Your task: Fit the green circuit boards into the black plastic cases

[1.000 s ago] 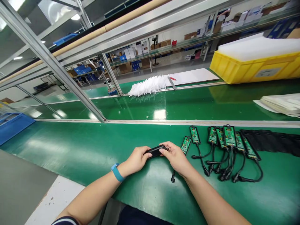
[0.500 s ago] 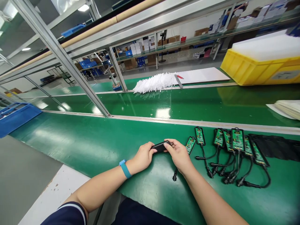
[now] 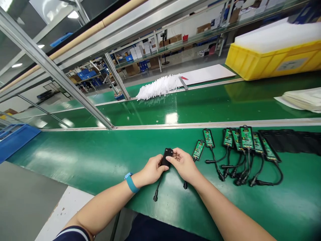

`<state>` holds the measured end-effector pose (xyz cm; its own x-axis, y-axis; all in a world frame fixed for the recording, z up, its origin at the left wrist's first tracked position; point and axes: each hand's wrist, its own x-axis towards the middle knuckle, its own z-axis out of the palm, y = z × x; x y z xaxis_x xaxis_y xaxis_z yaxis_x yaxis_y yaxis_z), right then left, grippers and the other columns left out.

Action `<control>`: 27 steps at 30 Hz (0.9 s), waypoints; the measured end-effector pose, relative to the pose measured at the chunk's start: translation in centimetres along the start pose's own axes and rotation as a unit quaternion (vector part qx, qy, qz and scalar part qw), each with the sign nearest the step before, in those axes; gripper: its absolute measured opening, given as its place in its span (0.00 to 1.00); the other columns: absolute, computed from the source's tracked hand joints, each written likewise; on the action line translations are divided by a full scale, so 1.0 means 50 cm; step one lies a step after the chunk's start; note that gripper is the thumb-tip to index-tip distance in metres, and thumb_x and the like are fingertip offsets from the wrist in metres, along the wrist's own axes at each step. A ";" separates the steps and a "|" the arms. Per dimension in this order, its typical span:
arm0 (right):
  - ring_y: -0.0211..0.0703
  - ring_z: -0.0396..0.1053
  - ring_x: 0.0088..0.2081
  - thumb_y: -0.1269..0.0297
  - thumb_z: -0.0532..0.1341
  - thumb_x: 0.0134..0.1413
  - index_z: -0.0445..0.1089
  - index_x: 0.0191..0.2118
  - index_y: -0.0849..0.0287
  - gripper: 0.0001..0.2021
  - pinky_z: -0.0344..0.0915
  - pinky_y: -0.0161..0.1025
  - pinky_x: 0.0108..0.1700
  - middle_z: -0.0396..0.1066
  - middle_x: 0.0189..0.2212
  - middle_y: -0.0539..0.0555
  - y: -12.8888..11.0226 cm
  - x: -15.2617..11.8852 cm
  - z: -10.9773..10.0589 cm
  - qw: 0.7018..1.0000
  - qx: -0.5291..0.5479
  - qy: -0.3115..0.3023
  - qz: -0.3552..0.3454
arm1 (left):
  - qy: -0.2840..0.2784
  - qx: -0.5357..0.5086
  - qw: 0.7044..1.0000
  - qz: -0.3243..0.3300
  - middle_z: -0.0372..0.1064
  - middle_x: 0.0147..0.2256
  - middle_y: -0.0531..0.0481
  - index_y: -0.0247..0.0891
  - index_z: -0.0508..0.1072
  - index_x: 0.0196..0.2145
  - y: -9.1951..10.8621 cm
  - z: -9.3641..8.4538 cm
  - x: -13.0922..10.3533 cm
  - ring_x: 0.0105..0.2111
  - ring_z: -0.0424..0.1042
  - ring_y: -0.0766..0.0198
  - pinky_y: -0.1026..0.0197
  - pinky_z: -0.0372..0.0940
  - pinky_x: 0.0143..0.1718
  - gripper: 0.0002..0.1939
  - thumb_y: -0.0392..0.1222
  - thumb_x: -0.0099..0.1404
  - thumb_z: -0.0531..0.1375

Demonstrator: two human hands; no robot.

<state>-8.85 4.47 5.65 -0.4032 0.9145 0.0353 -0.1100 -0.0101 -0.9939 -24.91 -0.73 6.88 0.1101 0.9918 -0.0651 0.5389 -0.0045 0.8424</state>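
A small black case (image 3: 166,157) is held upright between my two hands above the green bench. My left hand (image 3: 153,170), with a blue wristband, grips its left side and lower edge. The fingers and thumb of my right hand (image 3: 182,164) close on its right side. A black cable with a plug (image 3: 155,195) hangs below the case. Just right of my right hand lies a green circuit board in a black frame (image 3: 198,149), its cable partly hidden by that hand. Further right are another framed board (image 3: 208,138) and a cluster of several more (image 3: 247,138) with black cables.
Black flat pieces (image 3: 288,140) lie at the right. Behind the metal rail are white strips (image 3: 159,87), a white board (image 3: 208,74), a yellow bin (image 3: 271,63) and pale sheets (image 3: 303,98). A blue crate (image 3: 21,140) stands at the far left, near a slanting metal post (image 3: 75,90).
The black case has turned from lying sideways to upright in my hands, and its cable now shows below. The camera view has shifted slightly.
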 end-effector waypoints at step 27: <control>0.40 0.67 0.28 0.50 0.57 0.57 0.70 0.30 0.58 0.15 0.64 0.36 0.31 0.70 0.24 0.51 -0.037 -0.029 -0.003 0.996 -0.060 -0.055 -0.034 | 0.045 -0.555 0.827 -0.079 0.71 0.40 0.46 0.37 0.70 0.36 0.030 -0.009 0.001 0.42 0.70 0.61 0.57 0.63 0.46 0.14 0.48 0.58 0.66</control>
<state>-7.93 3.20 7.41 -0.4961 0.8615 0.1082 -0.0347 0.1048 -0.9939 -24.45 -0.62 8.39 0.0210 0.9746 -0.2230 -0.5635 0.1958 0.8026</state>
